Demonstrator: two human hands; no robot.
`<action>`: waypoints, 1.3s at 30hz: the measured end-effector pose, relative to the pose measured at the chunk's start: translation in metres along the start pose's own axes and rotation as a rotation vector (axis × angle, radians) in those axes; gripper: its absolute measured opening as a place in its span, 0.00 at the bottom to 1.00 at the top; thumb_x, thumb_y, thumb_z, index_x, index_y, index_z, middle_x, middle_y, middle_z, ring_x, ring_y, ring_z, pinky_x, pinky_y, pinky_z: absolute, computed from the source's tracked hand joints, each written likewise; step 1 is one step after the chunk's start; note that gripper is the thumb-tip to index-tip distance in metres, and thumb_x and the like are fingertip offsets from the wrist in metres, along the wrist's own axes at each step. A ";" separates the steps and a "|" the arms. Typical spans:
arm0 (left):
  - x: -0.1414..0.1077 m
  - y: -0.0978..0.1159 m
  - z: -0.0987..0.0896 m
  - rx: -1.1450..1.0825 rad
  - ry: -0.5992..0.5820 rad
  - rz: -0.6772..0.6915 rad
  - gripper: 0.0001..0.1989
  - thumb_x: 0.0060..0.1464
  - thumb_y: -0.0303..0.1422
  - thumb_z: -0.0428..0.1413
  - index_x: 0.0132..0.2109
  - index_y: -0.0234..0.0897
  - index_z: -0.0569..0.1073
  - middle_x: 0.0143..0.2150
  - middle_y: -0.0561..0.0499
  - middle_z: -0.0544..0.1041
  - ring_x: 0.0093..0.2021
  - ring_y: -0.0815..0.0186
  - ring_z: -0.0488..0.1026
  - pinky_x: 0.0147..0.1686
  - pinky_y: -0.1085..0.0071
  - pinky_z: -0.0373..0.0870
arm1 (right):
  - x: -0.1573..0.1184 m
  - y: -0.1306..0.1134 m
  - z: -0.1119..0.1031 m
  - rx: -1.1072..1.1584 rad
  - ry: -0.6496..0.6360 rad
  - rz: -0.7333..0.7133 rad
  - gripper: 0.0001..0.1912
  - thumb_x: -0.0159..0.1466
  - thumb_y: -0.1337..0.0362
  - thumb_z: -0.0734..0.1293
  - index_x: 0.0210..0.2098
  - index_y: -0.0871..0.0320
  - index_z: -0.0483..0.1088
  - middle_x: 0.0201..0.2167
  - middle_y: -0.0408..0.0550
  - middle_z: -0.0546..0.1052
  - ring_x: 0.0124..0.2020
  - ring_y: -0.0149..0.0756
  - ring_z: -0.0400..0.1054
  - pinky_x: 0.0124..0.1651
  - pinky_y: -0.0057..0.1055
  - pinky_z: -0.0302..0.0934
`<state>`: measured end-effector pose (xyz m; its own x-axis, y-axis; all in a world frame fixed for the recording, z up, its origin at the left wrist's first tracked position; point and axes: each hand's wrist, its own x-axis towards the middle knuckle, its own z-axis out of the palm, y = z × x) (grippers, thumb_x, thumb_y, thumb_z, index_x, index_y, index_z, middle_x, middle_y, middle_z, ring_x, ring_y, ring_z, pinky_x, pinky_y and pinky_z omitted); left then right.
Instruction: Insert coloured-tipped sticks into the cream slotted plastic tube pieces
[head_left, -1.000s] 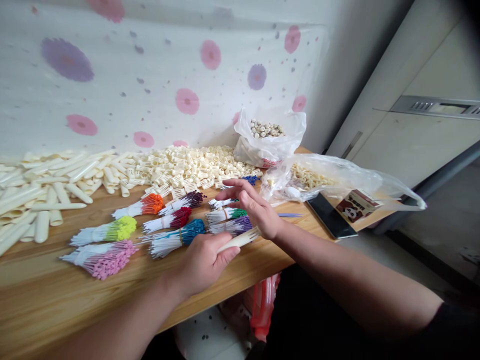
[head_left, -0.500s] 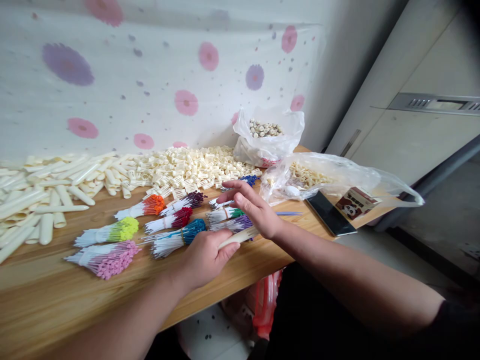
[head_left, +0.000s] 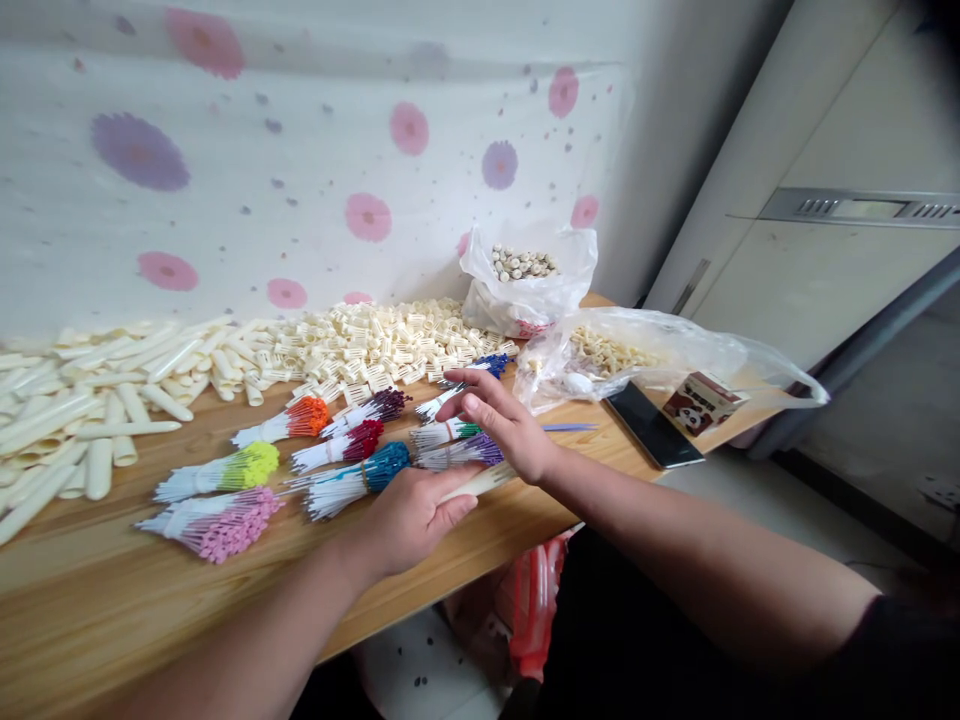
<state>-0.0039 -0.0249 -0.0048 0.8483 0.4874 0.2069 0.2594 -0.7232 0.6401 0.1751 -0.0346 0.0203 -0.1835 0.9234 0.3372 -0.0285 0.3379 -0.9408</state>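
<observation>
One tube point(head_left: 484, 482) is held above the worktop point(head_left: 112, 615) in the head view, near the purple bundle point(head_left: 457, 456): the left hand point(head_left: 420, 515) has its grip wrapped round it; the right hand point(head_left: 519, 432), grip spread, is at its far end.

The tube point(head_left: 482, 483) is cream, one bundle point(head_left: 361, 478) teal-and-white, the white sheet point(head_left: 300, 150) flowered in pink and purple.

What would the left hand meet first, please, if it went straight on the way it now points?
Probably the right hand: the cream tube held in the left hand points toward it. The depth is unclear, so tube and right hand may be touching.
</observation>
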 end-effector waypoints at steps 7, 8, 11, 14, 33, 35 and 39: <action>0.005 0.003 -0.002 -0.192 0.004 -0.022 0.20 0.61 0.36 0.48 0.58 0.39 0.68 0.56 0.45 0.72 0.56 0.57 0.68 0.57 0.58 0.62 | 0.000 0.002 0.000 0.026 0.072 -0.076 0.22 0.64 0.48 0.59 0.50 0.57 0.62 0.35 0.48 0.74 0.41 0.37 0.68 0.49 0.40 0.61; 0.006 0.003 -0.002 -0.242 0.017 -0.041 0.19 0.61 0.37 0.48 0.57 0.39 0.69 0.53 0.45 0.74 0.54 0.58 0.69 0.55 0.60 0.64 | 0.000 0.000 -0.002 0.005 0.120 -0.116 0.20 0.65 0.49 0.59 0.48 0.57 0.63 0.35 0.48 0.74 0.40 0.36 0.69 0.48 0.39 0.61; 0.007 0.002 -0.001 -0.466 0.072 -0.174 0.19 0.60 0.41 0.48 0.52 0.36 0.71 0.31 0.50 0.75 0.31 0.68 0.71 0.32 0.73 0.68 | -0.005 -0.011 -0.014 -0.245 0.195 -0.269 0.15 0.66 0.54 0.59 0.44 0.58 0.67 0.36 0.50 0.73 0.40 0.37 0.68 0.46 0.38 0.62; 0.003 -0.002 0.000 -0.756 0.142 -0.309 0.23 0.58 0.46 0.49 0.51 0.32 0.69 0.18 0.60 0.57 0.18 0.75 0.52 0.18 0.78 0.50 | -0.015 -0.021 -0.027 -0.555 0.015 -0.410 0.13 0.65 0.58 0.62 0.45 0.58 0.69 0.39 0.52 0.73 0.41 0.38 0.67 0.44 0.37 0.62; 0.003 0.005 -0.005 -0.513 0.021 -0.193 0.20 0.59 0.45 0.49 0.47 0.34 0.71 0.30 0.51 0.71 0.31 0.67 0.68 0.32 0.72 0.68 | -0.035 -0.028 -0.031 -0.819 -0.143 -0.376 0.09 0.64 0.60 0.63 0.41 0.58 0.70 0.30 0.49 0.71 0.30 0.34 0.65 0.32 0.30 0.61; 0.004 0.007 -0.004 -0.398 0.085 -0.145 0.19 0.60 0.42 0.48 0.51 0.35 0.70 0.38 0.48 0.74 0.40 0.64 0.70 0.44 0.68 0.67 | -0.033 -0.027 -0.028 -0.819 -0.138 -0.369 0.08 0.64 0.62 0.63 0.39 0.59 0.70 0.30 0.48 0.71 0.30 0.34 0.65 0.32 0.29 0.60; 0.005 0.011 -0.003 -0.256 0.145 -0.179 0.18 0.61 0.41 0.46 0.49 0.35 0.71 0.39 0.49 0.75 0.40 0.63 0.70 0.44 0.68 0.66 | -0.031 -0.024 -0.027 -0.832 -0.114 -0.322 0.06 0.64 0.63 0.63 0.37 0.58 0.70 0.29 0.47 0.70 0.29 0.33 0.64 0.32 0.29 0.60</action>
<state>0.0017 -0.0287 0.0057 0.7205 0.6734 0.1656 0.2588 -0.4826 0.8367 0.2081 -0.0660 0.0335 -0.3869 0.7524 0.5330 0.6178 0.6407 -0.4559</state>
